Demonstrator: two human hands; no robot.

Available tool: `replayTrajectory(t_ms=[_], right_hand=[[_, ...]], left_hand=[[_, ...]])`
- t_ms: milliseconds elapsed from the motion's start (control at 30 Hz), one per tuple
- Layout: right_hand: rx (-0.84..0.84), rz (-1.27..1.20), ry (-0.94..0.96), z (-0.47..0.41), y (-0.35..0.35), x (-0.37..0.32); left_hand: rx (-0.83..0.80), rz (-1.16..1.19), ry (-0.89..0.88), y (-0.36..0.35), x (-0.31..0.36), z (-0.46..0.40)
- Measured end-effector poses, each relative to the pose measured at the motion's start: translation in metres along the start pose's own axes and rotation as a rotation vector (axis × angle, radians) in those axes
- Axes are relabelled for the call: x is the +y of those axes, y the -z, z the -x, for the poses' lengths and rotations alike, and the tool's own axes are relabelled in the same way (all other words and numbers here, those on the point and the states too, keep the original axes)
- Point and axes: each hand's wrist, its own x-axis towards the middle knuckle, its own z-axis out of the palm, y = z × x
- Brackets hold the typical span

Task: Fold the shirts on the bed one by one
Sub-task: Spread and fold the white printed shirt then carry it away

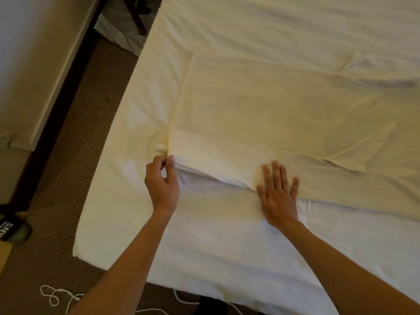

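A pale cream shirt (261,105) lies spread flat on the white bed (204,246), its hem toward the left and its near side folded over in a long strip. My left hand (162,183) pinches the near hem corner of that folded strip between thumb and fingers. My right hand (278,192) lies flat, fingers straight, pressing on the near edge of the fold. One sleeve (363,151) is folded in over the body at the right. The far sleeve (381,69) lies out at the upper right.
The bed's left edge runs diagonally beside brown carpet (75,155). A white wall panel (34,64) stands at far left. A dark shoe (13,230) sits on the floor, and a white cord (56,296) lies near the bed's foot. Dark furniture legs (138,14) show at the top.
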Motion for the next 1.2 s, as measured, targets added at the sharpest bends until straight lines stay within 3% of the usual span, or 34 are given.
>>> replayTrajectory(t_ms=[100, 267, 400, 433, 500, 567, 600, 733, 867, 1000, 1133, 1200], right_hand=[[-0.028, 0.006, -0.001, 0.000, 0.001, 0.000], [-0.056, 0.015, 0.007, 0.000, 0.002, 0.002], [-0.075, 0.007, 0.006, 0.000, 0.004, 0.000], [-0.075, 0.010, 0.010, 0.001, 0.004, 0.000], [-0.069, 0.005, 0.027, 0.002, 0.004, 0.002], [-0.053, 0.002, 0.052, 0.003, 0.003, 0.006], [-0.044, 0.004, 0.066, 0.003, 0.002, 0.009], [-0.039, 0.010, 0.094, 0.001, 0.000, 0.015], [-0.057, 0.024, 0.074, 0.000, -0.001, 0.013], [-0.073, 0.043, 0.066, 0.000, -0.001, 0.011], [-0.060, 0.039, 0.065, -0.001, -0.001, 0.011], [-0.053, 0.036, 0.068, 0.000, -0.001, 0.011]], left_hand=[[-0.050, 0.007, 0.013, 0.005, -0.012, -0.012], [-0.119, -0.418, 0.168, 0.002, -0.038, -0.019], [0.010, -0.476, 0.316, -0.002, -0.025, -0.013], [0.078, -0.502, 0.300, -0.005, -0.020, -0.007], [0.104, -0.515, 0.038, -0.016, -0.007, 0.011], [-0.052, -0.510, -0.321, -0.034, 0.001, 0.025], [-0.108, -0.535, -0.409, -0.042, 0.004, 0.023], [-0.226, -0.742, -0.201, -0.047, 0.002, -0.034], [-0.552, -0.998, -0.323, -0.028, 0.000, -0.096], [-0.807, -0.940, -0.246, -0.021, 0.025, -0.134], [-0.568, -0.707, -0.265, -0.023, 0.040, -0.137], [-0.383, -0.807, -0.281, -0.032, 0.034, -0.112]])
